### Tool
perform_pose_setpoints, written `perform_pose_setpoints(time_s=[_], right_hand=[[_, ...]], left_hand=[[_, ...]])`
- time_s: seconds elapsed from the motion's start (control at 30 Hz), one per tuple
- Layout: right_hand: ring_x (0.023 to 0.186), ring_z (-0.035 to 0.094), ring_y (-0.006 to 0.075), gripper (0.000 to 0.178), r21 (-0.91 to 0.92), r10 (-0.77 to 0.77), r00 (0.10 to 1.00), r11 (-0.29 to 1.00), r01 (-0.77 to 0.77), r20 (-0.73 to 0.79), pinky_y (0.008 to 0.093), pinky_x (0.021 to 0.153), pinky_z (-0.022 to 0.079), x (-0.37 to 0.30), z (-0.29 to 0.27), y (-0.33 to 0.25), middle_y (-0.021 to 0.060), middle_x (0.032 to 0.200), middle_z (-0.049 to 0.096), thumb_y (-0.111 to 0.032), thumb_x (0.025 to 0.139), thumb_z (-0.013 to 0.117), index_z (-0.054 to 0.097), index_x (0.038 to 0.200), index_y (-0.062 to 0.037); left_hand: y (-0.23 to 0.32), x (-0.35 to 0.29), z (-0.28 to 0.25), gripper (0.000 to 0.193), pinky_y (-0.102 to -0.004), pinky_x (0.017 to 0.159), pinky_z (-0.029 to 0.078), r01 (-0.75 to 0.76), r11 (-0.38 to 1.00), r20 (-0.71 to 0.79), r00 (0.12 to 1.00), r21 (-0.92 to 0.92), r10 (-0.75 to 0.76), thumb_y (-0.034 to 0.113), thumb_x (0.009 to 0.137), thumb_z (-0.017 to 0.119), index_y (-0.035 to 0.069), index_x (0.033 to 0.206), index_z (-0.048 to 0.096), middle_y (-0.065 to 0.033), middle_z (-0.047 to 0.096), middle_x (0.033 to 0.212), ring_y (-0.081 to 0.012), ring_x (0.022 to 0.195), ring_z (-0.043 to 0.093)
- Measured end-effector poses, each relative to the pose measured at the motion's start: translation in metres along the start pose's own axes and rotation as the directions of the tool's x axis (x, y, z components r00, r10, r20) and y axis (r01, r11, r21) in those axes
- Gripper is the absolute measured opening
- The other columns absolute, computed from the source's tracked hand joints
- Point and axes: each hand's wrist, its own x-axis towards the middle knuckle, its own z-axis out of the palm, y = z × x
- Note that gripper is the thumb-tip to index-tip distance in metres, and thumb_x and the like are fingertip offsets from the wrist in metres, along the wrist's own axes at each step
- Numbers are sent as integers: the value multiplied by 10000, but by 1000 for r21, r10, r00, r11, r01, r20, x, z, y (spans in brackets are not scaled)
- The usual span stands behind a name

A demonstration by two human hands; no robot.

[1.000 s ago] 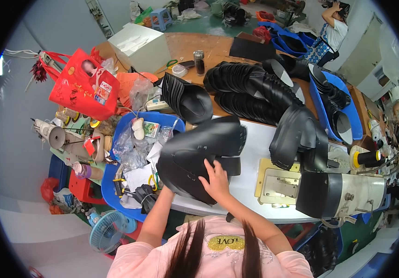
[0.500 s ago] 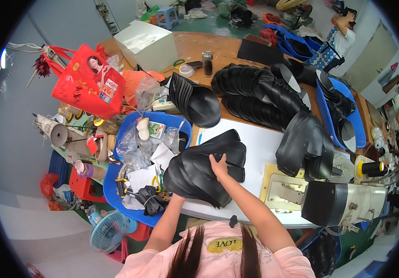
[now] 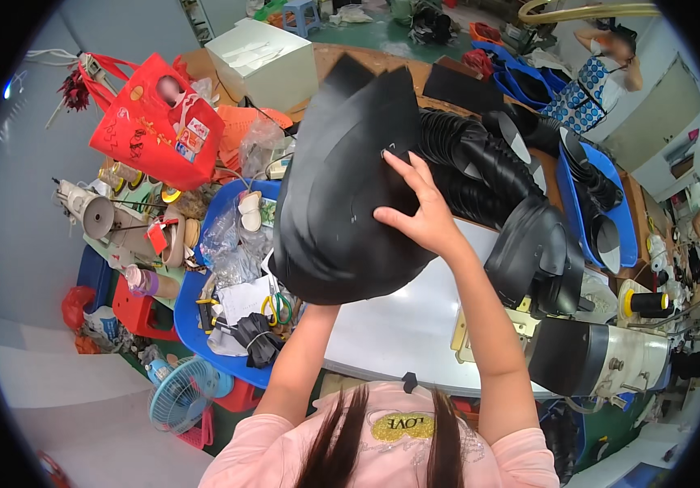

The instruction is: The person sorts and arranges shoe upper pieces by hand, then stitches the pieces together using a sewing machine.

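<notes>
A fanned stack of curved black leather-like shoe upper pieces (image 3: pixel 342 195) is held up over the white tabletop, tilted and large in the head view. My left hand (image 3: pixel 322 312) goes under its lower edge; only the wrist area shows and the fingers are hidden beneath. My right hand (image 3: pixel 421 207) lies on the stack's right side, its fingers stretched and apart, touching the top piece. Small marks or slits show near those fingertips. To the right, another bundle of black pieces (image 3: pixel 529 252) sits beside the sewing machine (image 3: pixel 598 351).
Long rows of black pieces (image 3: pixel 480 154) cover the table behind. A blue tub (image 3: pixel 189 313) at left holds scissors (image 3: pixel 281 308), plastic bags and paper. Another blue tub (image 3: pixel 622 220) with black pieces stands at right. A red bag (image 3: pixel 150 130) hangs far left; a person (image 3: pixel 602 73) stands at back right.
The stack has risen off the white tabletop and tilted up toward the camera, hiding the smaller pile behind. Both hands rose with it; my right hand's fingers spread wider.
</notes>
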Motion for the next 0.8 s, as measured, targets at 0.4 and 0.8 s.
perform_pose_setpoints(time_s=[0.4,0.8], right_hand=[[1266,185,400,860,-521,199,856,849,92,477,527,996,197,-196,172,118,241,1377,165,-545,704,573,196,1358,-134],[1169,361,333,490,-406,201,955,871,-275,-216,517,955,243,-161,38,165,181,1221,426,-300,719,644,496,1117,-55]], left_hand=[[-110,-192,-129,486,-368,987,308,833,547,-340,539,82,-771,331,883,415,16,1251,388,-137,463,1238,-289,1124,448],[-58,-132,-25,456,-317,918,361,508,-119,-394,476,853,-786,360,878,465,52,1214,474,-76,532,1156,-153,1079,476]])
